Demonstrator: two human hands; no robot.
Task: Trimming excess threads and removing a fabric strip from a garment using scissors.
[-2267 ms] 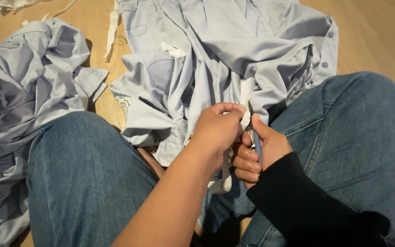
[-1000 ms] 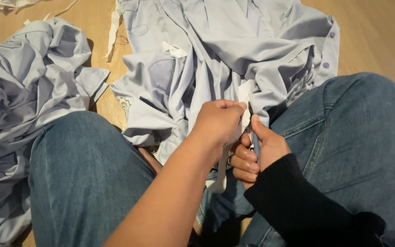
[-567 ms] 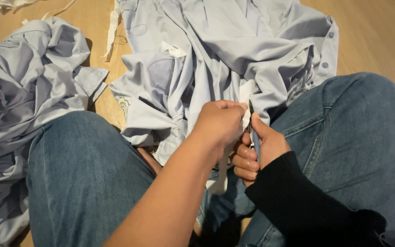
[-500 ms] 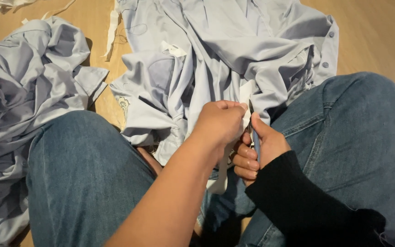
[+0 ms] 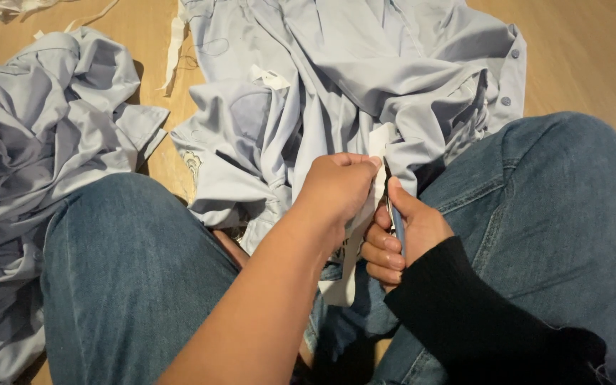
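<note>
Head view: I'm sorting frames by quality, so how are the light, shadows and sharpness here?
Head view: warm, even light, no glare on the wooden floor; soft shadows under the folds of the light blue shirt and between the knees; left hand, right hand and the thin blue tool are in focus, without visible motion blur; slight wide-angle stretch towards the edges.

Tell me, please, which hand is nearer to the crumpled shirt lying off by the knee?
Left. The left hand pinches a white strip at the middle shirt, on the side toward the crumpled shirt. The right hand, gripping a thin blue tool, sits farther away.
</note>
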